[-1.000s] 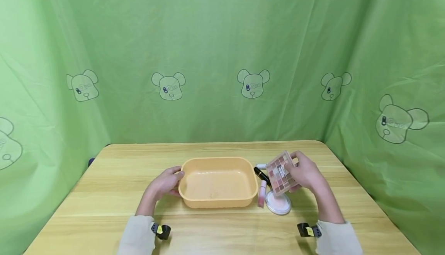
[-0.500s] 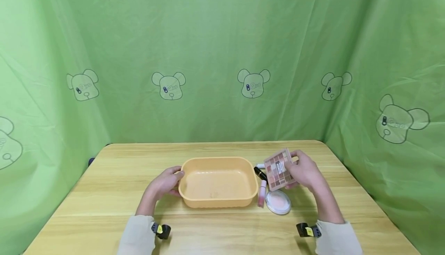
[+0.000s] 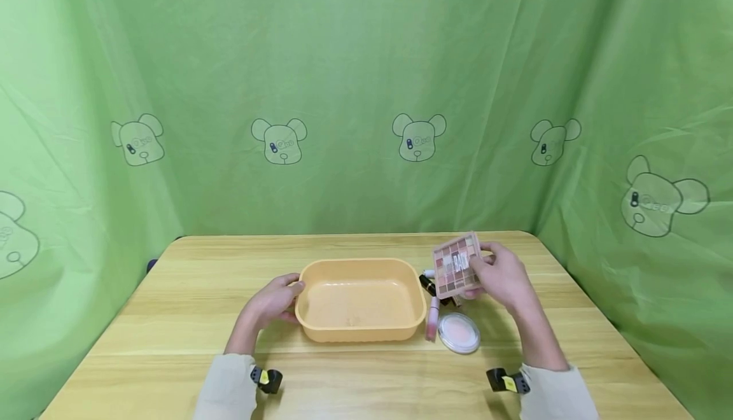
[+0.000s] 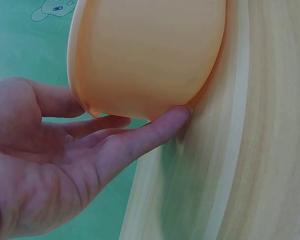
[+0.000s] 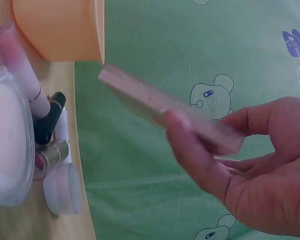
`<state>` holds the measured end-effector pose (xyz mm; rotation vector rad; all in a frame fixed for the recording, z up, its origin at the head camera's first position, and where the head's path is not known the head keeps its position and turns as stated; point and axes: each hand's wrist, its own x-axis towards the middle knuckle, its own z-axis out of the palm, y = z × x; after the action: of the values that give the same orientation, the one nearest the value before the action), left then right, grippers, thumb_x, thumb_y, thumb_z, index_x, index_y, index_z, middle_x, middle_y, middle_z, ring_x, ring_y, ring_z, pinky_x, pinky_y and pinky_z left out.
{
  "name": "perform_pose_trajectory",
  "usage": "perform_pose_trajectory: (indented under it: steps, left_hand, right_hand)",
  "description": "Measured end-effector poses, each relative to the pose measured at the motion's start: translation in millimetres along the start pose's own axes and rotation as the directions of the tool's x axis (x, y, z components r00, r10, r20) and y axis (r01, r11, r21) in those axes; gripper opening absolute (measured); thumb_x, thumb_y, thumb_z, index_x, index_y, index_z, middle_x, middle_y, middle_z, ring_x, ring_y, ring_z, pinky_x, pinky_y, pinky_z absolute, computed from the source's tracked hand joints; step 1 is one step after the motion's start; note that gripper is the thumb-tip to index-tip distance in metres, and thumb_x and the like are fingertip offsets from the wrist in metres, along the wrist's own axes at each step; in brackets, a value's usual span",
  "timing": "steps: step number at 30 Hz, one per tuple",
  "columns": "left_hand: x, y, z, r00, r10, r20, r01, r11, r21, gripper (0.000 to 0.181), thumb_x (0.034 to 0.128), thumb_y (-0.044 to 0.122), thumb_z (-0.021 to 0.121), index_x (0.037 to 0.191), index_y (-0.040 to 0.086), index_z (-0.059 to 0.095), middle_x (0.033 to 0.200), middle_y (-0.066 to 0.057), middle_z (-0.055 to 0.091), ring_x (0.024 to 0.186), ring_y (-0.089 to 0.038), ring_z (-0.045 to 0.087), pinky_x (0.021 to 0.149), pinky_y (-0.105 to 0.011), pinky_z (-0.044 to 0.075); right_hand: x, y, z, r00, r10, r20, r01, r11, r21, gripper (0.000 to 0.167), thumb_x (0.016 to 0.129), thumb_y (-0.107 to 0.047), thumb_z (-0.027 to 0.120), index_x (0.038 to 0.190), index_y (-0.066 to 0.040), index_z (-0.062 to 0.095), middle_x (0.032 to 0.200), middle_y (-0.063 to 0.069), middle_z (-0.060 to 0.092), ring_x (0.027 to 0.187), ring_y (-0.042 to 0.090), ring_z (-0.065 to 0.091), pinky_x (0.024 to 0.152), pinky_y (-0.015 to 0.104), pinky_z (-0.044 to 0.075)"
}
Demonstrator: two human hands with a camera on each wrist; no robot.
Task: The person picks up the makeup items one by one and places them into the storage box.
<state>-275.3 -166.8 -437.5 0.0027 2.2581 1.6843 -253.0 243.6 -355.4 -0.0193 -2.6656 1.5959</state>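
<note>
In the head view an orange plastic basin (image 3: 361, 302) stands on the table. My left hand (image 3: 279, 299) holds its left end, thumb over the rim and fingers against the outer wall. The left wrist view shows that hand (image 4: 80, 155) at the basin's end (image 4: 150, 60), one fingertip low near the tabletop. To the right, an eyeshadow palette (image 3: 452, 273) is pinched in my right hand (image 3: 504, 277), raised and tilted above several cosmetics. Seen almost edge-on in the right wrist view, the palette (image 5: 160, 102) sits between thumb and fingers.
Below the palette lie a pink lip gloss tube (image 3: 432, 319), a black tube (image 3: 427, 284) and a round powder compact (image 3: 459, 333). The right wrist view adds a small round white jar (image 5: 63, 189) and a small clear-cased item (image 5: 52, 156). Green curtain (image 3: 343, 102) hangs behind the table.
My right hand has lifted the palette up and slightly away, turning it more upright. More of the compact and small items below now show. The left hand and basin have stayed put.
</note>
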Motion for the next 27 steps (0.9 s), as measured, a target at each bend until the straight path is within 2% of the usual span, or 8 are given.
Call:
perform_pose_trajectory:
  steps: [7,17,27]
  left_hand:
    - [1.3,-0.1,0.5,1.0,0.003,0.001,-0.003,1.0,-0.002,0.052,0.1086,0.019,0.041,0.155,-0.003,0.033,0.132,-0.025,0.061,0.111,-0.034,0.067,0.078,-0.042,0.065]
    - [1.5,-0.2,-1.3,1.0,0.005,0.003,-0.005,1.0,0.002,0.052,0.1092,0.019,0.04,0.155,-0.004,0.031,0.135,-0.027,0.058,0.114,-0.036,0.066,0.078,-0.042,0.065]
    - [0.8,-0.7,-0.8,1.0,0.01,0.008,-0.01,1.0,0.004,0.052,0.1091,0.019,0.04,0.155,-0.004,0.031,0.135,-0.028,0.057,0.112,-0.035,0.066,0.078,-0.043,0.065]
  right_hand:
    - [-0.9,-5,11,1.0,0.005,0.028,-0.007,0.999,0.048,0.058,0.103,-0.008,0.047,0.152,0.015,0.025,0.11,0.035,0.063,0.071,0.024,0.073,0.069,0.039,0.066]
    - [-0.1,-12,36,0.997,-0.017,0.078,0.005,0.989,0.149,0.056,0.103,-0.007,0.048,0.151,0.014,0.029,0.111,0.036,0.064,0.075,0.03,0.075,0.071,0.039,0.066]
    - [-0.9,-16,64,0.994,-0.024,0.106,0.006,0.986,0.166,0.052,0.103,-0.006,0.049,0.149,0.011,0.033,0.11,0.033,0.065,0.073,0.03,0.075,0.069,0.04,0.066]
